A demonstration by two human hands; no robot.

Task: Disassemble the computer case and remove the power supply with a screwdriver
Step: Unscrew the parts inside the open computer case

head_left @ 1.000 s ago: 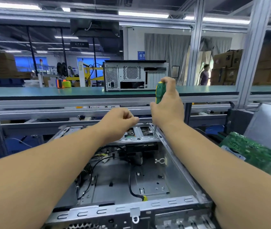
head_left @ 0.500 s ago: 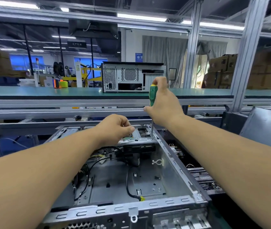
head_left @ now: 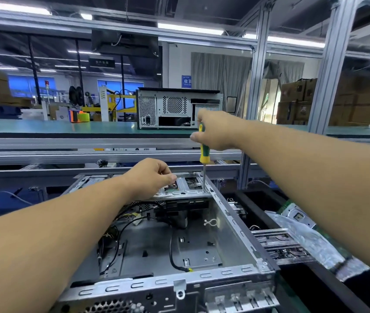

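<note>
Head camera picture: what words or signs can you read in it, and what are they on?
"收货", cut off at its right edge: white characters on the blue sign on the far wall.
Hanging black sign: pale characters, too blurred to read.
Second computer case on the green shelf: no readable label.
Open computer case and screwdriver: no text visible.

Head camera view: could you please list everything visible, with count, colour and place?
open computer case: one, grey metal, near centre
metal bracket: one, silver, case's far end
cables: several, black, inside case
screwdriver: one, green and yellow handle, upright, tip at bracket's right corner
second computer case: one, grey and black, on green shelf
cardboard boxes: several, brown, far right
left hand: one, resting on bracket
right hand: one, gripping screwdriver
</note>
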